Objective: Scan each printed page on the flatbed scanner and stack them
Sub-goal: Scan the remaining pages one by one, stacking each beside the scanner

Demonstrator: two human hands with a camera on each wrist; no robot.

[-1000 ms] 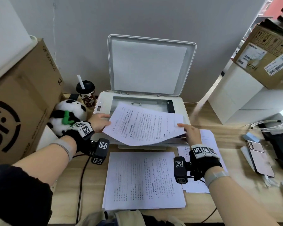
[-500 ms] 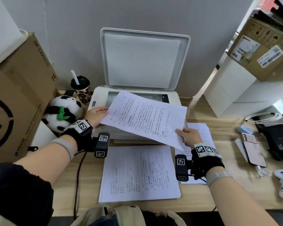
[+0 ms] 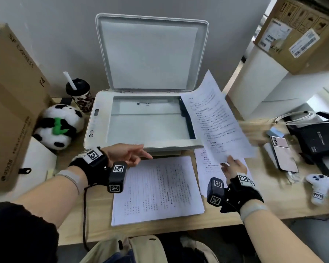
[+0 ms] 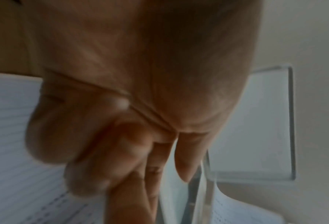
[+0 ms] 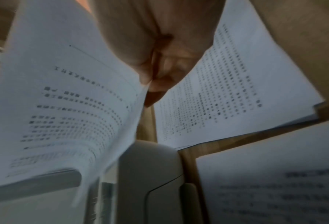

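The white flatbed scanner (image 3: 97, 122) stands at the back of the desk with its lid (image 3: 150, 54) raised and bare glass (image 3: 146, 126). My right hand (image 3: 231, 165) pinches the near edge of a printed page (image 3: 215, 118), held tilted in the air over the scanner's right edge; the pinch on the page (image 5: 67, 106) shows in the right wrist view. Under it lies a second pile of pages (image 3: 205, 164). My left hand (image 3: 129, 154) hovers by the scanner's front edge, fingers loose and holding nothing. A stack of printed pages (image 3: 158, 188) lies in front of the scanner.
A large cardboard box (image 3: 10, 103) stands at the left, with a panda plush (image 3: 59, 126) and a lidded cup with a straw (image 3: 80, 95) beside it. Right of the scanner are a phone (image 3: 283, 154), a black device with cables (image 3: 319, 137), a white controller (image 3: 318, 186) and stacked boxes (image 3: 296, 33).
My left hand let go of the page and dropped to the scanner's front edge. My right hand swung the page off the glass to the right, baring the glass.
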